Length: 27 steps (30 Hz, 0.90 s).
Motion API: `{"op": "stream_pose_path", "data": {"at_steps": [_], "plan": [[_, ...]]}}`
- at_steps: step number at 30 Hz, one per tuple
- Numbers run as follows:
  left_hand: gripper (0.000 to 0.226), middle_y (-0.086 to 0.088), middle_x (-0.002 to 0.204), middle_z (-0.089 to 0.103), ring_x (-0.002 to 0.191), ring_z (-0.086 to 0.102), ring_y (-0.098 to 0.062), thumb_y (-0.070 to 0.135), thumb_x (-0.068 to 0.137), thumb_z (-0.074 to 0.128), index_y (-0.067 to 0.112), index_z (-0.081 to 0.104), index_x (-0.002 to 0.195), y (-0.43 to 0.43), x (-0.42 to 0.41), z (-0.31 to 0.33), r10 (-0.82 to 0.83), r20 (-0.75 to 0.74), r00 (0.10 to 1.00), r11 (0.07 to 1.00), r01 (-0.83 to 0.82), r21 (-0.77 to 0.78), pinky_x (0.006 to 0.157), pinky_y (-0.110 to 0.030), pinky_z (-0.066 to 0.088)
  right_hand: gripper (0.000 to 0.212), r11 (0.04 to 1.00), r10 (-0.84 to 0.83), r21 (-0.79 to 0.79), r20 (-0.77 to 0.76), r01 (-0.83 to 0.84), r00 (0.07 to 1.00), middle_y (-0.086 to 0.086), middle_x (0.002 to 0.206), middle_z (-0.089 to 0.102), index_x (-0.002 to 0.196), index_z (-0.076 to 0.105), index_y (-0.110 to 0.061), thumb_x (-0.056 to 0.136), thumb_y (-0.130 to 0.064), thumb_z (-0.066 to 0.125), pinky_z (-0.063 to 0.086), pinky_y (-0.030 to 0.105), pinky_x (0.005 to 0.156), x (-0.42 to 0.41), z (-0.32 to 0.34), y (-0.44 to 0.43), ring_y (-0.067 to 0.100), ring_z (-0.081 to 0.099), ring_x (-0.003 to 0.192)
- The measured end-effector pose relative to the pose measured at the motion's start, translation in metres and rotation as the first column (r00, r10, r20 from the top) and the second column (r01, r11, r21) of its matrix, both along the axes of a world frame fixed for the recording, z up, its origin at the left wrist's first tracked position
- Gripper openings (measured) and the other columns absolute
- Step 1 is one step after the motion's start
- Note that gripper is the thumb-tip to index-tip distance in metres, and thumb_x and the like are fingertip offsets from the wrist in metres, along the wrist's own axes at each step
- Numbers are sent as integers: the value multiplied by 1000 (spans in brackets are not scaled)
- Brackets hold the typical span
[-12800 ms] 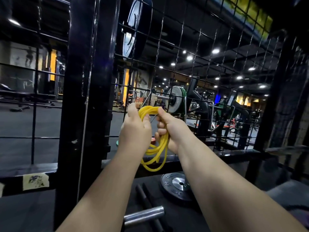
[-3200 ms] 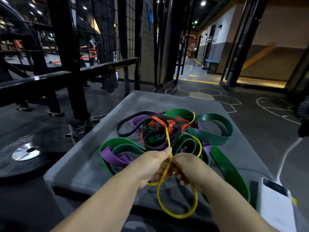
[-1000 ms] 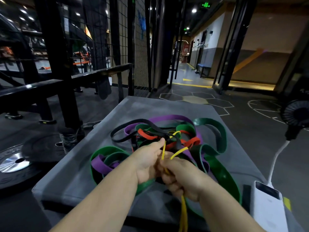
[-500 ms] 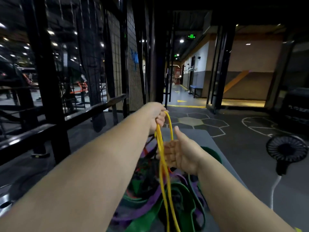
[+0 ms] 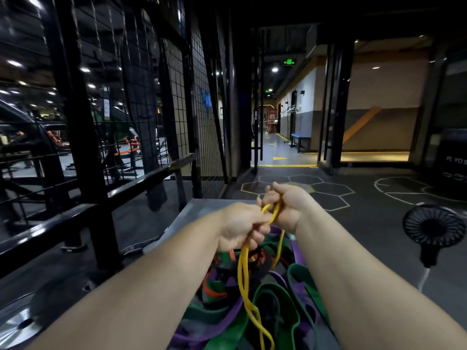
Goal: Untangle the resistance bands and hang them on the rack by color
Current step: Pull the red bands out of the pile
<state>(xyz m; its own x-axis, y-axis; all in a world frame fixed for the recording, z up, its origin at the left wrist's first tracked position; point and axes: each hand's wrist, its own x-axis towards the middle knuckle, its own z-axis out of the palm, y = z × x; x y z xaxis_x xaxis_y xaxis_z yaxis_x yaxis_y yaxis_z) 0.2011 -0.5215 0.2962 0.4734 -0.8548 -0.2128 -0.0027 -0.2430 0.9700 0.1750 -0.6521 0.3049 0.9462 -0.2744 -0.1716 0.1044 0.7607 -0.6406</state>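
Left hand (image 5: pixel 238 229) and right hand (image 5: pixel 288 207) both grip the thin yellow rubber band (image 5: pixel 243 276), fingers curled, above the tangled green, purple and red bands (image 5: pixel 273 299).

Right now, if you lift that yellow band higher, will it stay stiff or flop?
Probably flop: the yellow band dangles in limp loops below the left hand and right hand gripping it. Likely light, being so thin. It may snag, since its loops cross the pile of bands.
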Motion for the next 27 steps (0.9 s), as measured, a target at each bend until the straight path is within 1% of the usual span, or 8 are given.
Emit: {"op": "stream_pose_path", "data": {"at_steps": [3, 7, 11, 14, 16, 20, 24, 27], "plan": [[60, -9, 81, 59, 71, 59, -20, 61, 97, 20, 13, 55, 97, 9, 1, -5, -36, -147, 988, 999, 35, -10, 66, -29, 53, 39, 979, 4, -203, -22, -8, 1000, -7, 46, 28, 71, 44, -14, 104, -34, 39, 25, 18, 46, -6, -2, 2, 6, 22, 32], [105, -21, 103, 65, 94, 63, -31, 79, 84, 11, -6, 62, 117, 6, 10, -9, 86, -252, 964, 995, -96, -26, 90, -39, 51, 41, 904, 118, -410, -30, -120, 993, -7, 49, 26, 69, 43, -18, 103, -40, 39, 16, 14, 35, -19, -9, 7, 5, 17, 34], [78, -4, 53, 57, 50, 60, -19, 63, 96, 24, 10, 62, 52, -2, 7, -5, 143, -398, 906, 972, -205, -118, 60, -27, 53, 43, 670, 377, -635, -155, -385, 913, -5, 53, 21, 64, 41, -21, 101, -40, 37, 16, 15, 36, -43, -23, 23, 5, 18, 37], [61, -4, 49, 58, 41, 57, -14, 37, 103, 29, 4, 66, 67, -13, 15, 5, 228, -423, 877, 939, -313, -142, 48, -20, 48, 42, 554, 427, -669, -284, -496, 859, -2, 55, 34, 67, 44, -20, 98, -47, 40, 27, 21, 44, -53, -46, 26, 10, 31, 43], [44, 6, 40, 43, 28, 38, -6, 29, 104, 29, 9, 55, 75, -15, 22, 19, 292, -494, 819, 892, -420, -168, 34, -12, 32, 62, 596, 437, -618, -286, -513, 852, 8, 69, 56, 79, 59, -12, 89, -68, 33, 47, 31, 59, -55, -57, 19, 21, 54, 61], [36, 11, 43, 27, 31, 19, -2, 30, 104, 31, 16, 46, 73, -12, 13, 46, 192, -239, 952, 960, -233, -156, 34, -12, 13, 115, 830, 379, -381, -149, -407, 913, 26, 119, 64, 121, 58, 5, 70, -89, 16, 53, 47, 88, -46, -53, -2, 35, 66, 101], [33, 10, 44, 28, 34, 21, -1, 30, 101, 38, 16, 49, 74, -12, -13, 44, -57, -10, 998, 997, 57, -46, 40, -14, 13, 95, 936, 290, -221, 41, -274, 956, 13, 72, 70, 75, 73, -1, 88, -77, 17, 59, 41, 65, -39, -27, 6, 28, 71, 66], [32, 9, 47, 31, 37, 23, -2, 31, 102, 36, 17, 47, 75, -3, -10, 33, -150, 111, 982, 985, 139, 98, 42, -16, 17, 55, 991, 75, -109, -64, -82, 995, 13, 50, 58, 77, 56, 5, 105, -37, 34, 52, 29, 43, -25, -5, 6, 24, 61, 49]]}}
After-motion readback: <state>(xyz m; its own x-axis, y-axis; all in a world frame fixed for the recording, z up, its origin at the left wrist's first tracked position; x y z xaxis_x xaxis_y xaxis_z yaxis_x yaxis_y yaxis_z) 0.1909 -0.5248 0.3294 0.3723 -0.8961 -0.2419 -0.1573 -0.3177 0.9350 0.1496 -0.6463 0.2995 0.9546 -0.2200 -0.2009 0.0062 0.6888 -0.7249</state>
